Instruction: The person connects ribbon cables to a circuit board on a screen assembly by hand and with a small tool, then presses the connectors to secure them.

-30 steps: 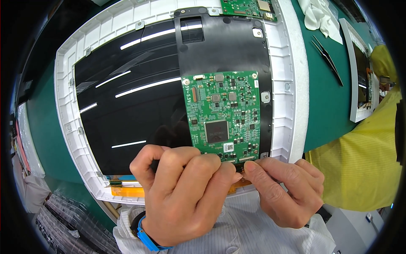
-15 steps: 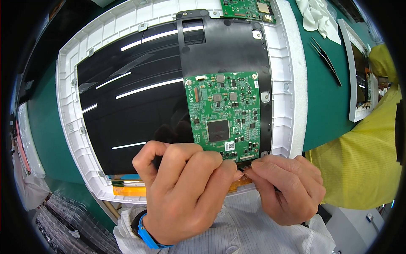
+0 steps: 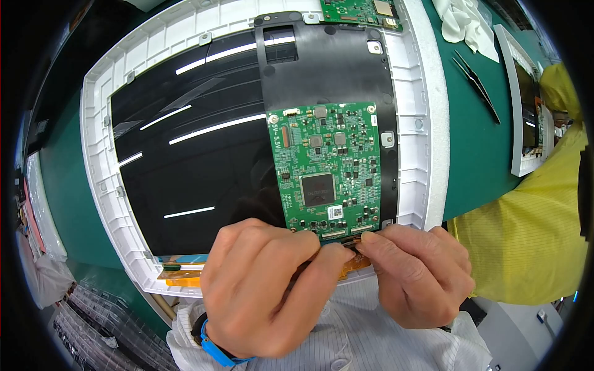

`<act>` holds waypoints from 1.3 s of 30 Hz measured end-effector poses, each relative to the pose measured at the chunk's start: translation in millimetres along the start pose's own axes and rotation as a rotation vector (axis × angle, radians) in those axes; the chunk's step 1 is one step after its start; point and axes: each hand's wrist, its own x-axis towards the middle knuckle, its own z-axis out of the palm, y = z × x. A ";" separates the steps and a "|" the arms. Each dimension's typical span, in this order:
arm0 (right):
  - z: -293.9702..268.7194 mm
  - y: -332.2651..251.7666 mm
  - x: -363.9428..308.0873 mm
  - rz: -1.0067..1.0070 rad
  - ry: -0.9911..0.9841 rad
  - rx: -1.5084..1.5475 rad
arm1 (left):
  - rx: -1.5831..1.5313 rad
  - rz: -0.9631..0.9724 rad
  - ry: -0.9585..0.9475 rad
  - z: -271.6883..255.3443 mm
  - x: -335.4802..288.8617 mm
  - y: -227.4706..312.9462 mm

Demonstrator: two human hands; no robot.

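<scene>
both bare hands meet at the near edge of the green circuit board [image 3: 359,154], which lies on a black plate [image 3: 328,74] over the right part of a dark screen [image 3: 198,161], all inside a white frame [image 3: 416,111]. the left hand [image 3: 263,284] is curled, its thumb and forefinger drawn close by the orange ribbon [image 3: 354,266] just below the board; the right hand [image 3: 424,272] is bent in from the other side, fingertips near the pale sockets [image 3: 361,229] along that edge. the fingers hide the contact, so i cannot tell whether either hand is pinching the ribbon or only resting against it. for this kind of fine fingertip work, i would judge it best to support both sides of the ribbon evenly, square to the sockets, and press lightly, since a thin strip could crease if one side leads. the left knuckles sit over the screen, so their weight is better carried by the wrist than the glass. black tweezers [image 3: 476,86] lie on the green table [image 3: 470,167] to the right, perhaps handy where fingertips are too broad, though their points could scratch the ribbon.
</scene>
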 end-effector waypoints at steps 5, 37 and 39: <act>-1.6 -2.8 1.5 0.014 -0.018 -0.004 | 0.144 -0.046 0.003 -11.9 -5.8 2.7; -6.8 -2.3 14.1 -0.025 -0.097 -0.038 | 0.130 -0.014 -0.028 -10.7 -5.9 -11.0; -8.1 -2.2 14.8 -0.027 -0.105 -0.041 | 0.126 -0.017 -0.024 -10.6 -6.0 -10.1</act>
